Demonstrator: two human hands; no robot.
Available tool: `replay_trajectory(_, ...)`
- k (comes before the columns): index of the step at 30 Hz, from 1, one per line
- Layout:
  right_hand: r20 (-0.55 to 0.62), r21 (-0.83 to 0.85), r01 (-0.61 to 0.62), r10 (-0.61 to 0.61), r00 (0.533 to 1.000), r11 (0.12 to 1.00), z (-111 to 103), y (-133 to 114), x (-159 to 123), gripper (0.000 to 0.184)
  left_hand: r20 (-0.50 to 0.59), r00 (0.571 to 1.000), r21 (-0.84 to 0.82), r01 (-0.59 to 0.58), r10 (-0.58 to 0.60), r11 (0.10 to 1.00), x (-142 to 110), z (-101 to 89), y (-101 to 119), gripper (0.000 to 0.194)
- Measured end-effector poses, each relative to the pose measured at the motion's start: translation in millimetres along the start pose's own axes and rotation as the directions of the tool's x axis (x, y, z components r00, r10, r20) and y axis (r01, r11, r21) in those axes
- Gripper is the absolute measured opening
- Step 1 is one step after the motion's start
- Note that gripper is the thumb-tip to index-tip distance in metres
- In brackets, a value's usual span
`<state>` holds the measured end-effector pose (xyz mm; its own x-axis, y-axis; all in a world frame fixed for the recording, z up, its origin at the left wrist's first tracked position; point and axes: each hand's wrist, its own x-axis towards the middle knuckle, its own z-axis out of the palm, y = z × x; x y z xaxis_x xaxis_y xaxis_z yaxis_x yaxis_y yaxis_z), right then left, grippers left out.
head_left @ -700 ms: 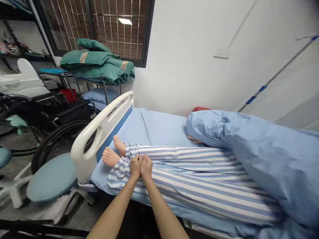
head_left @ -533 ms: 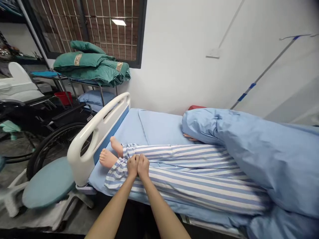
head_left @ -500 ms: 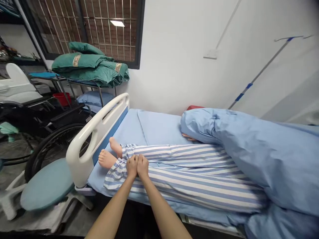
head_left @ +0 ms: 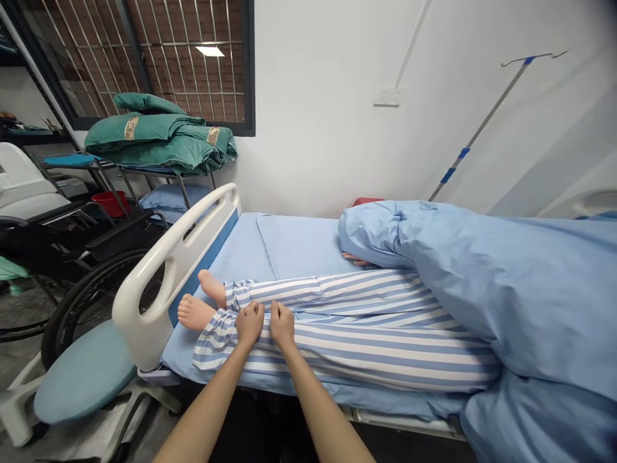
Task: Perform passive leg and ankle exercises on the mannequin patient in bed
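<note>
A manikin lies on a hospital bed in blue-and-white striped trousers, its bare feet toward the white footboard. My left hand and my right hand rest side by side on the lower trouser leg near the ankle. Both are closed, fingers curled and gripping the striped cloth, with a small gap between them. A light blue quilt covers the manikin's upper body.
A wheelchair and a round blue stool stand left of the footboard. Folded green blankets lie on a rack under a barred window. An IV pole leans by the white wall.
My two hands, pressed together before, have drawn slightly apart on the trouser leg. The view has shifted a little to the right.
</note>
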<state>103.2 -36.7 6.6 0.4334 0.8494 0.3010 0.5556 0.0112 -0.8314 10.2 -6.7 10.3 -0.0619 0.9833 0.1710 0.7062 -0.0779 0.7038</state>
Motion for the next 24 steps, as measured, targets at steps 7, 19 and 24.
replay_trajectory(7,-0.001,0.117,-0.037,0.037,0.999,0.992,-3,0,4,0.041,-0.007,1.000,-0.218,-0.021,0.020,0.976,3,10.5,31,0.035)
replay_trajectory(19,0.029,0.317,-0.132,0.130,0.991,0.939,-9,-1,10,0.040,0.040,0.999,-0.016,-0.008,0.008,1.000,-16,31.2,32,0.030)
replay_trajectory(24,0.178,0.013,-0.042,0.039,0.983,0.999,-29,6,18,0.038,0.043,0.999,0.016,-0.013,0.012,1.000,-20,27.5,39,0.033)
